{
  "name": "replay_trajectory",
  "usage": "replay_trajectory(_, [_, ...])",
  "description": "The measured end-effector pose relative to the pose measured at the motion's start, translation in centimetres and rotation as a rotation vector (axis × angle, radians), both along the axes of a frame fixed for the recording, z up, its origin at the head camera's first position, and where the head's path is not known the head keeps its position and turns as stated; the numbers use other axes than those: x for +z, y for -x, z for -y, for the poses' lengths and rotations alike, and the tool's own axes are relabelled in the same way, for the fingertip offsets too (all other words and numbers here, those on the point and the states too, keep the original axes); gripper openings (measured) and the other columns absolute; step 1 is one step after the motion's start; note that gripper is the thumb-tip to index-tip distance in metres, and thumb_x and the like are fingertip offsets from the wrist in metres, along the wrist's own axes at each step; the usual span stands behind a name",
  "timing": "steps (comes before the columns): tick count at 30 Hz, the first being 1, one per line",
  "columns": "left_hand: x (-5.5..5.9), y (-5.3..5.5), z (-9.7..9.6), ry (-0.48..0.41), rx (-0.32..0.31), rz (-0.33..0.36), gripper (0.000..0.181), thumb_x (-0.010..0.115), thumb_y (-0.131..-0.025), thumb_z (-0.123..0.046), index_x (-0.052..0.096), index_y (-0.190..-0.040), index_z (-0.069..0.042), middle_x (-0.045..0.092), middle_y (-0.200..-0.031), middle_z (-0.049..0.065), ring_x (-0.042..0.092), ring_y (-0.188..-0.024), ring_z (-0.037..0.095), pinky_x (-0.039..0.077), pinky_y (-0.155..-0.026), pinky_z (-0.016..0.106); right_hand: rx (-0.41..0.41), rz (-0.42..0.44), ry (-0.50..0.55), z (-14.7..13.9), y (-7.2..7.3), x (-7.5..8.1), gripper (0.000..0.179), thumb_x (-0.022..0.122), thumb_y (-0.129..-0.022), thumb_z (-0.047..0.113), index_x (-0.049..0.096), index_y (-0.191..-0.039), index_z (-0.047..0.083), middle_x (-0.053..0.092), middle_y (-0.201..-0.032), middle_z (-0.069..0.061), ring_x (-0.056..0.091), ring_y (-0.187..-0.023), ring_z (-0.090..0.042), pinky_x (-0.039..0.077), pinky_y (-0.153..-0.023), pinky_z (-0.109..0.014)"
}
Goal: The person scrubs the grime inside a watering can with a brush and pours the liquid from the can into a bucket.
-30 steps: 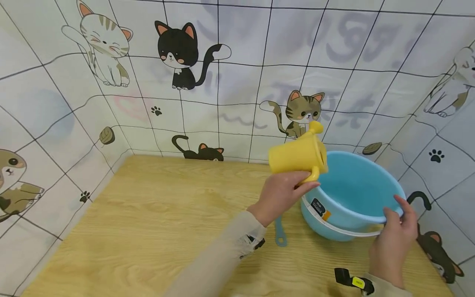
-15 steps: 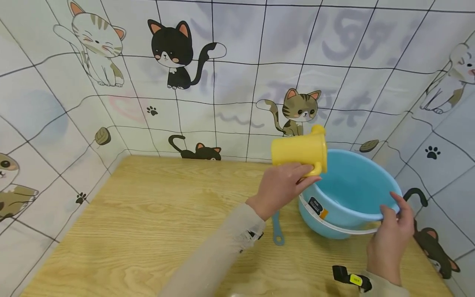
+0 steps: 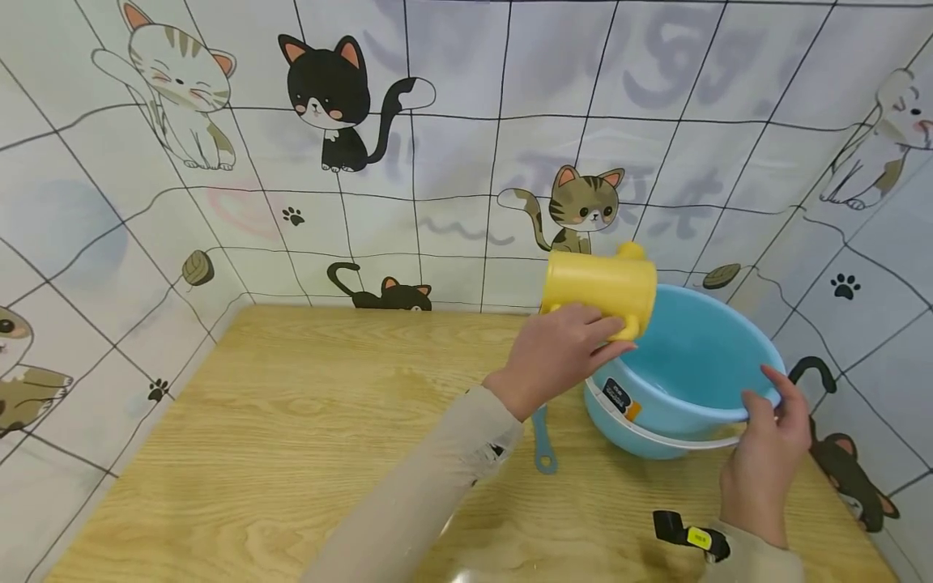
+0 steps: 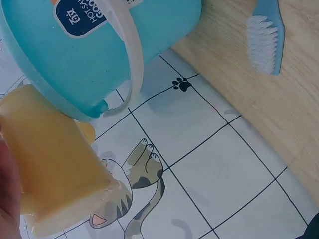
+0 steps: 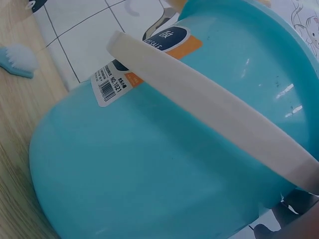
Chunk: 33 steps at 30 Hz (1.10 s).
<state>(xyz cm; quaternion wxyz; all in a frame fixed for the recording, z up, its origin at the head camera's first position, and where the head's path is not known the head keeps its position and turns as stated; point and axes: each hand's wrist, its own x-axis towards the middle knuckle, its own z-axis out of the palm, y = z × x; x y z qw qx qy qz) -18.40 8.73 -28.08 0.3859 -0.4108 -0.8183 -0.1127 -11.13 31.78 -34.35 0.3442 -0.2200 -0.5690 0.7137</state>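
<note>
My left hand (image 3: 557,356) grips the handle of a yellow toy watering can (image 3: 601,287), its spout knob upward and its mouth facing right over the near-left rim of a light blue bucket (image 3: 627,437). In the left wrist view the can's smooth side (image 4: 55,154) overlaps the bucket's edge. My right hand (image 3: 765,453) holds the bucket's right rim between thumb and fingers. A white bail handle (image 5: 214,104) hangs across the bucket's front, near a printed label (image 5: 110,84). The inside of the can is hidden.
A blue brush (image 3: 544,449) with white bristles (image 4: 262,45) lies on the wooden table (image 3: 306,429), left of the bucket and partly behind my left arm. Walls (image 3: 452,162) covered with cat-print sheeting stand behind and on both sides.
The watering can has tipped further over and shifted slightly right, so less of its mouth shows. My right hand keeps its hold on the bucket rim. The head view has shifted slightly.
</note>
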Motion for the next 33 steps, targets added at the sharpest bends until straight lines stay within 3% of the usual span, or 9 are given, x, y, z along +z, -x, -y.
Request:
replay_trajectory(5, [0.2,-0.2,-0.2,0.010,-0.010,0.008,0.026,0.048,-0.088,-0.048,0.061,-0.093,-0.026,0.053,-0.081,-0.011,0.046,-0.070,0.006,0.040,-0.058,0.016,0.000,-0.004,-0.007,0.0,-0.1,0.0,0.033,0.051,-0.089,0.009,0.053,-0.121,0.017,0.030,-0.137,0.002,0.027,-0.124,-0.017,0.029,-0.099,-0.036])
replay_trajectory(24, [0.8,-0.4,-0.6,0.033,-0.025,0.020,0.024,0.049,-0.088,-0.046,0.062,-0.095,-0.026,0.050,-0.087,-0.008,0.045,-0.080,0.009,0.042,-0.054,0.017,0.000,-0.021,-0.017,0.2,-0.1,0.0,0.033,0.051,-0.089,0.009,0.052,-0.121,0.016,0.029,-0.138,0.002,0.026,-0.125,-0.018,0.029,-0.099,-0.037])
replay_trajectory(33, [1.1,-0.6,-0.6,0.103,-0.025,0.034,0.027,0.052,-0.087,-0.045,0.064,-0.102,-0.027,0.050,-0.089,-0.007,0.043,-0.081,0.011,0.037,-0.066,0.017,-0.012,0.002,-0.025,0.2,-0.1,0.1,0.033,0.051,-0.089,0.010,0.053,-0.121,0.017,0.029,-0.138,0.003,0.027,-0.125,-0.017,0.028,-0.099,-0.039])
